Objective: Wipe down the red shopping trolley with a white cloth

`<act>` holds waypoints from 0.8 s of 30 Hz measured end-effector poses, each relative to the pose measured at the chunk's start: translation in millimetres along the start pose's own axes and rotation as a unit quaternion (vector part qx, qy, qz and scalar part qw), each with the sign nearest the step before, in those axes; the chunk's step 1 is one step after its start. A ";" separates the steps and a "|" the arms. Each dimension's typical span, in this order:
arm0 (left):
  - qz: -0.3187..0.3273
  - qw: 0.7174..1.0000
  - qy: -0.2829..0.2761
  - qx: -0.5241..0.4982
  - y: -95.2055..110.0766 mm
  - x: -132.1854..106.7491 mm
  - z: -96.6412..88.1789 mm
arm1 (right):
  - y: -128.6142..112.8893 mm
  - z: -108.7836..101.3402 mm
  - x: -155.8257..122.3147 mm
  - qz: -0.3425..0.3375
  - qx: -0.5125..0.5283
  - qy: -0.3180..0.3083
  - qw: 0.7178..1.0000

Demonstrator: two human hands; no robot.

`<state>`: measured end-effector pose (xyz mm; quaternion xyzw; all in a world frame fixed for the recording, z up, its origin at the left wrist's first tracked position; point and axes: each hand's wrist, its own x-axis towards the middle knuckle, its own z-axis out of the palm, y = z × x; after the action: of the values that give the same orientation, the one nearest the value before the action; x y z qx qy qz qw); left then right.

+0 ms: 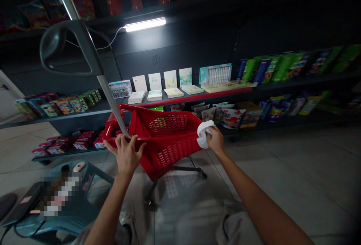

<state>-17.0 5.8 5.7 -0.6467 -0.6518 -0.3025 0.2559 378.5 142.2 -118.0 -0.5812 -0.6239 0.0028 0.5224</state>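
Note:
A small red plastic shopping cart (pixel 177 150) with perforated sides stands in front of me on dark legs and wheels. My left hand (pixel 125 153) grips the cart's near rim beside its handle end, fingers hooked over the edge. At the cart's opposite end, my right hand (pixel 216 139) is closed around a white cloth (pixel 203 134), pressing it against the rim corner. A metal pole (pixel 108 91) with a dark grey loop-shaped bracket (pixel 93 55) rises from the handle end, just behind my left hand.
A dark shelf (pixel 175 99) behind the cart carries notebooks (pixel 155 81), pen sets and snack packs (pixel 279 66). Bagged snacks (pixel 232 117) line the lower level. A blue-green plastic stool (pixel 93 171) with items on it stands at left. A lit tube lamp (pixel 145 24) hangs above.

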 end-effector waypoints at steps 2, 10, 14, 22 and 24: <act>0.003 1.000 -0.001 0.019 -2.3 1.2 0.6 | -9.2 2.1 -1.0 0.056 0.017 0.035 0.998; 0.022 0.998 0.017 0.060 -6.5 9.7 10.0 | -75.5 12.3 -1.9 0.170 0.190 0.130 0.958; 0.037 0.998 0.016 0.043 -9.0 16.1 9.2 | -115.0 36.7 -14.2 0.098 0.305 0.080 0.944; 0.085 0.996 -0.015 -0.012 -10.1 22.8 0.0 | -215.2 76.7 -68.1 -0.143 0.306 -0.047 0.940; 0.078 0.997 -0.013 -0.020 -5.1 21.7 0.7 | -230.6 87.1 -76.8 -0.160 0.289 -0.049 0.943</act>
<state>-22.7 21.4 20.7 -0.7042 -0.5967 -0.2862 0.2572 137.8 64.0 -66.6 -0.2968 -0.7062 0.1279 0.6299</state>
